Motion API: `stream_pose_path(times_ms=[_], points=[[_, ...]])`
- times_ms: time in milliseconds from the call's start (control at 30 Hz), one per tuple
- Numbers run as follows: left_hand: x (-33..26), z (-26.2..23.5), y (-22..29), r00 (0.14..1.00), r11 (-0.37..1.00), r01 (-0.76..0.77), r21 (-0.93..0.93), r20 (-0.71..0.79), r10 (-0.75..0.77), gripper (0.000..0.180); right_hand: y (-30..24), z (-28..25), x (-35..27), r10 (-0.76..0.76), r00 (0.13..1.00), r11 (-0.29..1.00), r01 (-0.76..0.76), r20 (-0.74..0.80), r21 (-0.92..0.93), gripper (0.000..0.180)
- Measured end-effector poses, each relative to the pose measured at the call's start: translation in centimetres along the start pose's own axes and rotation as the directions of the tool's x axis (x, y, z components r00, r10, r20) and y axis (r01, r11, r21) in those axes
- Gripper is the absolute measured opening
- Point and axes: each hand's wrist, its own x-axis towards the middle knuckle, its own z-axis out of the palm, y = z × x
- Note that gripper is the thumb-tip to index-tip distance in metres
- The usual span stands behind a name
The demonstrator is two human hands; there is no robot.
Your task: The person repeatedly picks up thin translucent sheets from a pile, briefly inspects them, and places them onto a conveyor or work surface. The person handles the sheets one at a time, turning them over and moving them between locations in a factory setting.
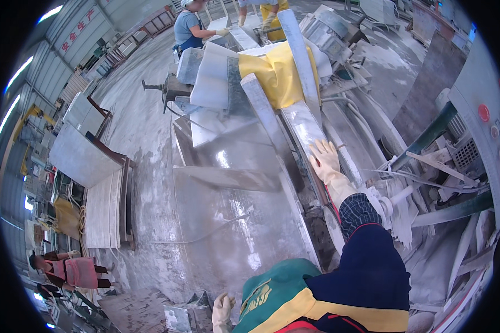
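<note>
My right hand point(324, 160), in a cream rubber glove, lies flat with its fingers stretched over the near end of a long pale stone strip point(305, 125). The strip lies along a narrow machine bed, and its far end runs under a yellow sheet point(275, 77). My left hand point(223, 311), gloved alike, is low beside my green apron, away from the machine. Its fingers look loosely curled, with nothing visible in them. Upright pale boards point(261, 102) flank the yellow sheet.
Two people work beyond the machine, one point(191, 30) in a blue apron. A grey control panel with a red button point(484, 114) stands at right. Large slabs point(103, 205) lean on a rack at left. Another person point(75, 272) is at lower left. The floor point(150, 166) looks wet.
</note>
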Motion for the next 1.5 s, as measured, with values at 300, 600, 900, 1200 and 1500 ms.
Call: stream_pose_path(times_ms=[300, 600, 900, 1200, 1500], points=[[0.5, -0.2, 0.3, 0.999, 0.999, -0.051, 0.003, 0.013, 0.051, 0.045, 0.6, 0.0, -0.7, -0.042, 0.997, 0.999, 0.042, 0.059, 0.004, 0.054], [-1.0, -0.8, -2.4, 1.0, 1.0, -0.009, -0.02, -0.004, 0.009, 0.046, -2.1, -2.8, -0.5, 0.032, 0.964, 0.99, 0.005, 0.264, -0.139, 0.088], [-1.1, -1.2, -2.0, 1.0, 1.0, 0.009, 0.016, 0.002, -0.009, 0.047, -4.1, -3.6, 2.1, 0.163, 0.895, 0.952, -0.031, 0.416, -0.306, 0.093], [-1.7, -0.6, -2.9, 1.0, 1.0, 0.006, -0.026, -0.006, -0.006, 0.046, -3.9, -2.2, -0.3, 0.121, 0.925, 0.932, 0.019, 0.36, -0.361, 0.08], [-4.2, -0.7, -7.1, 0.994, 0.979, -0.023, -0.205, -0.11, 0.001, 0.042, -3.7, -5.3, -3.1, 0.025, 0.952, 0.92, 0.098, 0.305, -0.379, 0.066]])
